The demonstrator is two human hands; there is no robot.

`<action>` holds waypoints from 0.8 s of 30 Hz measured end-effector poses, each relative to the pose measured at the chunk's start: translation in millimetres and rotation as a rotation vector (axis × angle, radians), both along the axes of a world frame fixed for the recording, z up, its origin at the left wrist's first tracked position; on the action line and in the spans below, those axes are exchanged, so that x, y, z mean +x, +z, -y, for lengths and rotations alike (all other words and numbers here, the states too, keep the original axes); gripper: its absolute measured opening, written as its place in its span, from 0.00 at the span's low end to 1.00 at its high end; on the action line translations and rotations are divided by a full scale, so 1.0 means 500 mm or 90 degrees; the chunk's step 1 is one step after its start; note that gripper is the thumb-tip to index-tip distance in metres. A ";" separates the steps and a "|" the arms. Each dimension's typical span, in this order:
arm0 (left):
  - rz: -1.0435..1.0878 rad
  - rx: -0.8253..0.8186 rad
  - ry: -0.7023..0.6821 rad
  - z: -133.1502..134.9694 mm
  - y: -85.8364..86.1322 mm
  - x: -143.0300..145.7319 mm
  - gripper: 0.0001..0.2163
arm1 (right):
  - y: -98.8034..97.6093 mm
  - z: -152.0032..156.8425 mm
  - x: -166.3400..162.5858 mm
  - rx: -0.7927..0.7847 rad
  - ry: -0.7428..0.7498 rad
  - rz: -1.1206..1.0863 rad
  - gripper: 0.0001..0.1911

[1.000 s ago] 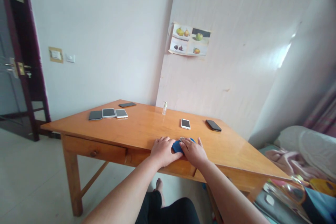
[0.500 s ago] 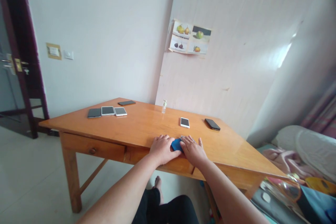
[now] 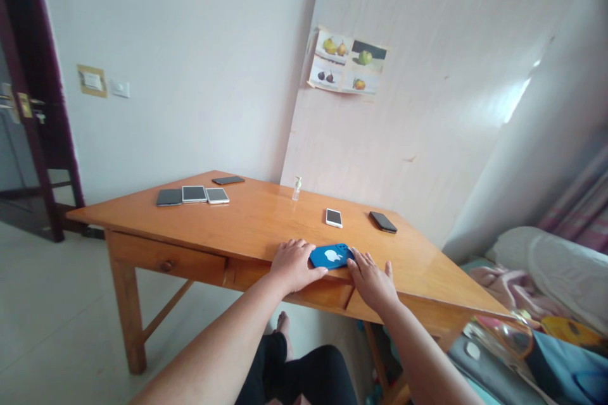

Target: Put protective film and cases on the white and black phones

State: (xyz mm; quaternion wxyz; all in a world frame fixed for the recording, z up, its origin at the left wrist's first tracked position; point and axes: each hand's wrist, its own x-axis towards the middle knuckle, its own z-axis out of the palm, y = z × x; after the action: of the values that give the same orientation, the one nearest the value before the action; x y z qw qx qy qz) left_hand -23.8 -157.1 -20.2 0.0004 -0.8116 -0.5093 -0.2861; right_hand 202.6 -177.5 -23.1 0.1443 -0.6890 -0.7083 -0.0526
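Note:
A blue phone [image 3: 331, 256] with a white logo lies back up near the front edge of the wooden table [image 3: 247, 228]. My left hand [image 3: 294, 264] rests flat on the table, its fingers touching the phone's left end. My right hand [image 3: 373, 277] lies flat with fingers spread, just right of the phone and touching its right end. Neither hand grips anything.
A white phone [image 3: 334, 218] and a black phone [image 3: 382, 221] lie farther back. Several phones [image 3: 192, 193] sit in a row at the table's far left. A small clear bottle [image 3: 297, 188] stands by the wall. Bedding [image 3: 546, 266] is on the right.
My right hand slid off the blue phone to the right, so the phone's back and logo now show. My left hand stayed at its left end.

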 end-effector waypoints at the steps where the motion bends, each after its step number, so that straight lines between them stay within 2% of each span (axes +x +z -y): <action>1: -0.001 0.000 0.001 0.000 0.000 0.000 0.25 | -0.003 -0.003 -0.006 0.005 -0.023 -0.003 0.29; 4: -0.005 0.008 -0.001 -0.002 -0.002 -0.001 0.24 | -0.017 -0.009 -0.030 0.046 -0.009 0.016 0.32; 8: -0.007 0.022 0.000 -0.005 -0.005 -0.001 0.24 | -0.028 -0.010 -0.030 0.097 0.130 0.009 0.28; 10: -0.006 0.024 -0.001 -0.006 -0.006 -0.001 0.24 | -0.026 -0.013 -0.011 0.107 0.160 -0.033 0.26; 14: 0.001 0.017 -0.004 -0.006 -0.009 -0.003 0.25 | -0.014 -0.030 0.038 0.097 0.075 -0.090 0.22; 18: 0.004 0.017 -0.002 -0.005 -0.009 -0.004 0.25 | -0.002 -0.052 0.068 0.053 0.010 -0.073 0.19; 24: -0.005 0.006 0.004 0.001 -0.002 -0.002 0.25 | 0.021 -0.079 0.047 0.067 -0.047 -0.164 0.16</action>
State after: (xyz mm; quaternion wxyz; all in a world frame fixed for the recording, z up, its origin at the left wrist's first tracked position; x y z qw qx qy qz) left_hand -24.8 -157.7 -21.3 0.0069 -0.8114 -0.5102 -0.2851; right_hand 226.1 -138.1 -12.6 0.2679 -0.7069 -0.6545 -0.0062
